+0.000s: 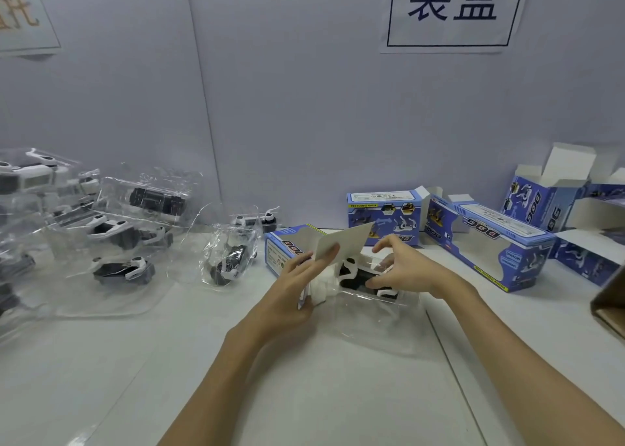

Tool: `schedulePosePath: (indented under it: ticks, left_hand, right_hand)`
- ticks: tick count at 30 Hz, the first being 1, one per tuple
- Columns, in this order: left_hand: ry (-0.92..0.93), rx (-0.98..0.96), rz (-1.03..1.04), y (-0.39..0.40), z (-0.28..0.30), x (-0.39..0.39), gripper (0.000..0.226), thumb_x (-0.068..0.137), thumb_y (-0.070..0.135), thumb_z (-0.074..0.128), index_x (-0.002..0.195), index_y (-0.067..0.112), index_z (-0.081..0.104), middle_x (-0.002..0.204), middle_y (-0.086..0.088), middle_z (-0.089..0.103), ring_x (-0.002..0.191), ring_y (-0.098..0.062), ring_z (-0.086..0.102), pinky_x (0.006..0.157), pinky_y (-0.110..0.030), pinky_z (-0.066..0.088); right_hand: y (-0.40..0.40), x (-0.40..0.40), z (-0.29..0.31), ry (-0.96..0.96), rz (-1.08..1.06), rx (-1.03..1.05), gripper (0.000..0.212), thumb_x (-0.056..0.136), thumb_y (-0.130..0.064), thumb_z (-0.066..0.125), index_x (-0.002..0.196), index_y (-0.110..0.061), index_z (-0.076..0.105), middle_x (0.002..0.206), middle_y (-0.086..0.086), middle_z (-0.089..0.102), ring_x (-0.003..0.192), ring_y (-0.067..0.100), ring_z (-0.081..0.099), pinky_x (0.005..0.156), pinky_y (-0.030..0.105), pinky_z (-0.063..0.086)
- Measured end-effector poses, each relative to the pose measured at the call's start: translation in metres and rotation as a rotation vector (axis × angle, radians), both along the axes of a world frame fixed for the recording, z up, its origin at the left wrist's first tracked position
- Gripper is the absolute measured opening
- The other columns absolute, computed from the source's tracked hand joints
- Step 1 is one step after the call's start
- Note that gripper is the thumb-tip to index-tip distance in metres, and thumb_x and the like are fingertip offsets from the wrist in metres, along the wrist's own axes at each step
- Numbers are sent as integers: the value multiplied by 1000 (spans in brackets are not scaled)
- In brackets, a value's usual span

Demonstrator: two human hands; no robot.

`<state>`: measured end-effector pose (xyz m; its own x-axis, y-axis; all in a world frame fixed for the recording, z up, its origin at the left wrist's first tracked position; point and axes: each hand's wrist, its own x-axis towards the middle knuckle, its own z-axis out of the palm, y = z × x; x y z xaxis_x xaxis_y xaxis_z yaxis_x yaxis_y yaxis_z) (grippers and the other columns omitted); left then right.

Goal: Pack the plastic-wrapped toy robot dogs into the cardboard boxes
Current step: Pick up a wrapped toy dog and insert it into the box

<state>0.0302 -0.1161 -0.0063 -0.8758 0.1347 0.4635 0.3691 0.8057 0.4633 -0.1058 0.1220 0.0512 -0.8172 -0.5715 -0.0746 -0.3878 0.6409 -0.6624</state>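
Holding the action at centre frame, the left hand [297, 276] pinches the open flap of a blue cardboard box [287, 246] lying on the white counter [338, 395], fingers curled round the card. Just right of it, the right hand [402, 270] grips a plastic-wrapped toy robot dog [355, 276], fingers closed over the black-and-white body at the box mouth. More wrapped dogs [111, 229] pile at left; open boxes [490, 239] stand at right.

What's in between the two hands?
In the head view, a plastic-wrapped toy robot dog lies between the left hand and right hand, going into the blue box.
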Motion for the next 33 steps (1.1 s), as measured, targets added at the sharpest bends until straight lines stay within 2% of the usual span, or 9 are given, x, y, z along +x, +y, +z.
schedulePosePath:
  ticks: [5,11,15,18,21,24,28,31,33]
  left_hand:
    - [0,29,47,4,-2,0,108,76,-17,51,165,29,12,156,22,44,151,-20,26,124,-44,30]
    - [57,68,119,16,-1,1,108,72,-15,49,162,40,27,146,41,40,147,-15,32,115,-32,41]
    - [113,148,275,26,-1,-1,112,70,-9,57,150,65,32,142,23,53,140,-4,39,93,-31,54]
    - [153,166,359,35,-4,-2,111,71,-6,62,145,70,31,138,16,58,135,-3,44,83,-28,53]
    - [129,189,313,37,-3,-1,110,70,-6,56,143,72,33,137,19,58,135,-2,43,85,-30,53]
    - [104,170,270,32,0,1,104,74,-4,55,149,64,36,139,17,58,139,-2,41,90,-36,55]
    - [119,200,232,36,-1,2,94,75,1,53,150,56,42,135,22,57,140,-1,42,96,-35,52]
    - [132,193,191,39,-1,3,93,73,7,50,149,60,41,127,41,53,136,-1,45,97,-27,50]
    - [123,226,167,33,0,2,90,76,7,49,151,55,43,134,43,51,139,-4,42,105,-26,46]
  right_hand:
    - [-8,3,-6,54,-82,12,68,79,-30,88,131,-28,44,106,3,66,94,16,67,75,29,58]
    - [-18,8,-7,115,-125,94,75,81,-35,84,142,-27,42,98,-5,63,95,15,64,93,43,58]
    - [-17,15,-8,145,-34,118,85,83,-53,79,151,-40,29,103,-6,61,108,20,63,97,45,55]
    - [-19,20,-13,243,-86,176,84,82,-70,71,150,-41,32,112,-6,63,109,21,61,85,36,45]
    - [-27,21,-12,234,-193,240,79,82,-71,70,145,-31,44,123,-3,66,115,25,62,82,36,42]
    - [-36,24,-8,197,-255,283,73,82,-69,71,133,-21,51,122,1,65,109,27,61,80,36,45]
    - [-56,39,-14,256,-354,296,66,89,-65,66,131,-16,48,128,9,59,120,35,58,87,41,46]
    - [-64,44,-16,238,-404,92,63,92,-51,69,138,-13,48,140,16,45,131,39,48,101,47,45]
    - [-55,35,-7,10,-367,-330,50,94,-29,69,139,-14,51,135,14,54,125,33,54,96,42,49]
